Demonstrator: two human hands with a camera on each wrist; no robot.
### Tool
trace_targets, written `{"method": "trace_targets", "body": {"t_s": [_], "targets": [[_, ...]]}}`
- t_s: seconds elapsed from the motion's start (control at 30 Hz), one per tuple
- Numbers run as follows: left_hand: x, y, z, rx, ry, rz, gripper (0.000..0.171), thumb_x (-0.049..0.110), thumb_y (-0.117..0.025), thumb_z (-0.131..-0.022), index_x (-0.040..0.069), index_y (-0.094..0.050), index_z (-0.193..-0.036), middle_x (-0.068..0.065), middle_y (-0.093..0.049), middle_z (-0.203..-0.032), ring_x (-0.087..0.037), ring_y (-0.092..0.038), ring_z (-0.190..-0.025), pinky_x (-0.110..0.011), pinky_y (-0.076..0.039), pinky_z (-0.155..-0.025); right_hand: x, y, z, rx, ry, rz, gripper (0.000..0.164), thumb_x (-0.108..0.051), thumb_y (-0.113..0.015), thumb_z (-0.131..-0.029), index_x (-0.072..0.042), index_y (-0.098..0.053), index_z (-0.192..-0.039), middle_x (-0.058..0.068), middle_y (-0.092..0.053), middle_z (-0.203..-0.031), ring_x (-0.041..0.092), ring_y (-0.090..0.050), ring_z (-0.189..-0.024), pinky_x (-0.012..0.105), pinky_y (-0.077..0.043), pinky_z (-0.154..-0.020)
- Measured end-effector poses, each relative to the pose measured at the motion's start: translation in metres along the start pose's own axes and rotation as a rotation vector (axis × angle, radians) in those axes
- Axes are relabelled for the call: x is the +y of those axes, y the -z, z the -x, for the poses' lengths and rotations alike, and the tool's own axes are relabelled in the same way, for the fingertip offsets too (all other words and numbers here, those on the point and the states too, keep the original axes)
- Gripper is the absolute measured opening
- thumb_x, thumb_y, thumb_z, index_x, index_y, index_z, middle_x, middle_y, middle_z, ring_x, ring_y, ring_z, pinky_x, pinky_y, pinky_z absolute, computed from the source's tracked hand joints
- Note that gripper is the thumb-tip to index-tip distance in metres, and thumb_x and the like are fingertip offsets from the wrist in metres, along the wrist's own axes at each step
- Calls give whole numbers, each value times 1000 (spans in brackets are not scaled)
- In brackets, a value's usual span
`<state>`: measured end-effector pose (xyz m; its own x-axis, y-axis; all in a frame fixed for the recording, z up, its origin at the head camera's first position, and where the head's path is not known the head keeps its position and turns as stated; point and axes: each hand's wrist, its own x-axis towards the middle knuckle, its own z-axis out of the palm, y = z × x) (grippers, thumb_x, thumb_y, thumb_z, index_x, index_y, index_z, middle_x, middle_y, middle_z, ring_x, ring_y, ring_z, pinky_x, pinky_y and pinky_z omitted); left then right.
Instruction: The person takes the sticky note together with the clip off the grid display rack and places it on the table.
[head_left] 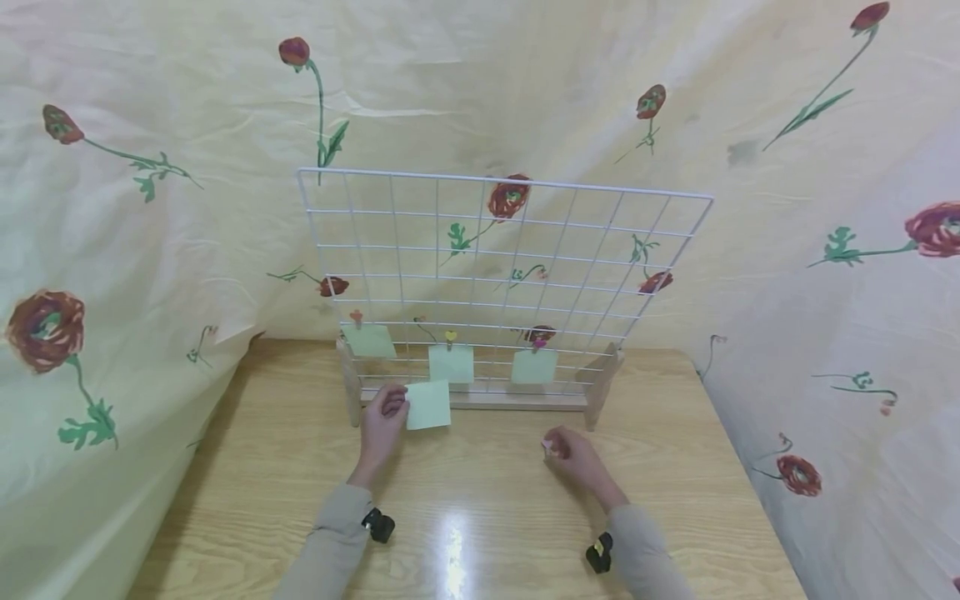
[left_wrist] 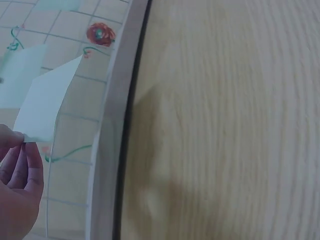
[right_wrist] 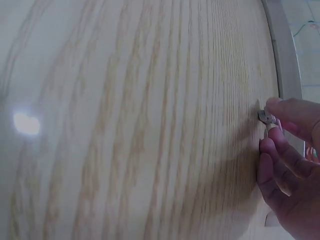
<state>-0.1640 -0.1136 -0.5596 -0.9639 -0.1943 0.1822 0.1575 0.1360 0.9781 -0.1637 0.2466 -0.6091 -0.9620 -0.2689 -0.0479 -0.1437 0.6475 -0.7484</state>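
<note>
In the head view my left hand (head_left: 384, 423) pinches a pale green paper note (head_left: 430, 406) by its left edge, in front of the rack's base. Thumb and fingertips grip one edge of that note (left_wrist: 46, 107) in the left wrist view. My right hand (head_left: 576, 458), low over the table at the right, holds a small clip (right_wrist: 268, 119) with metal and a bit of pink between thumb and fingers. Three similar notes hang low on a white wire grid (head_left: 420, 175): a left one (head_left: 369, 342), a middle one (head_left: 451, 365) and a right one (head_left: 534, 367).
A red-orange clip (head_left: 356, 317), a yellow clip (head_left: 451, 337) and a pink clip (head_left: 539, 343) hold the hung notes. The grid stands on a wooden base (head_left: 517, 406) at the back of the wooden table (head_left: 480, 492). Flower-printed cloth (head_left: 187, 67) surrounds the table.
</note>
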Motion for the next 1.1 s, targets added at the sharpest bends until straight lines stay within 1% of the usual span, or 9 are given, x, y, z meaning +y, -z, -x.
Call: {"method": "trace_targets", "body": {"t_s": [0.07, 0.17, 0.27, 0.47, 0.6, 0.7, 0.77, 0.9, 1.1], "targets": [[-13, 3, -1, 7, 23, 4, 23, -11, -60, -88, -11, -58, -111, -26, -62, -105, -38, -61, -97, -27, -53, -87, -1, -3, -1, 20, -11, 12, 31, -1, -72, -81, -4, -63, -110, 2, -61, -90, 17, -55, -81, 34, -49, -71], [-20, 9, 1, 32, 30, -4, 23, -11, -61, -87, -9, -59, -110, -24, -63, -103, -33, -62, -95, -21, -52, -84, -1, -7, -4, 49, -28, 27, 32, -1, -72, -81, -4, -62, -112, 1, -61, -91, 17, -55, -81, 34, -50, -70], [-24, 15, 4, 54, 36, -15, 22, -11, -62, -86, -8, -61, -108, -23, -64, -101, -33, -63, -93, -20, -53, -82, 0, -9, -9, 71, -48, 29, 33, -1, -71, -82, -4, -62, -114, 0, -61, -90, 16, -56, -80, 32, -50, -70], [-32, 31, 13, 55, 76, -63, 24, -11, -61, -86, -7, -61, -110, -22, -63, -104, -33, -63, -95, -19, -52, -82, 2, -12, -19, 90, -64, 13, 32, -1, -71, -84, -1, -62, -114, 2, -63, -91, 18, -58, -83, 35, -51, -75], [-40, 43, 18, 73, 84, -101, 23, -10, -61, -86, -6, -61, -109, -22, -64, -103, -29, -64, -93, -19, -53, -81, 2, -13, -23, 89, -85, 13, 32, -2, -69, -85, -2, -62, -116, 3, -64, -95, 18, -59, -87, 37, -51, -78], [-44, 50, 21, 88, 87, -137, 23, -10, -62, -86, -6, -62, -108, -20, -65, -100, -26, -64, -90, -17, -53, -79, 2, -14, -25, 89, -86, 5, 32, -2, -69, -85, -2, -62, -116, 3, -64, -95, 18, -59, -86, 36, -51, -77], [-47, 55, 23, 88, 84, -159, 23, -11, -62, -85, -6, -62, -107, -20, -65, -100, -26, -64, -90, -18, -53, -79, 2, -14, -25, 92, -79, 0, 33, -2, -69, -84, -2, -62, -116, 3, -64, -94, 17, -58, -84, 35, -51, -76], [-51, 62, 25, 70, 80, -184, 22, -12, -62, -85, -8, -62, -106, -22, -65, -99, -31, -64, -90, -19, -54, -78, 4, -15, -25, 97, -60, -12, 34, -1, -69, -84, -1, -61, -117, 4, -65, -96, 18, -58, -85, 35, -51, -75], [-57, 70, 23, 45, 103, -232, 23, -12, -62, -85, -7, -61, -107, -22, -65, -102, -34, -64, -93, -21, -54, -79, 3, -12, -22, 128, -30, -63, 35, 0, -68, -85, 3, -59, -119, 14, -65, -106, 27, -61, -93, 43, -52, -82]]}}
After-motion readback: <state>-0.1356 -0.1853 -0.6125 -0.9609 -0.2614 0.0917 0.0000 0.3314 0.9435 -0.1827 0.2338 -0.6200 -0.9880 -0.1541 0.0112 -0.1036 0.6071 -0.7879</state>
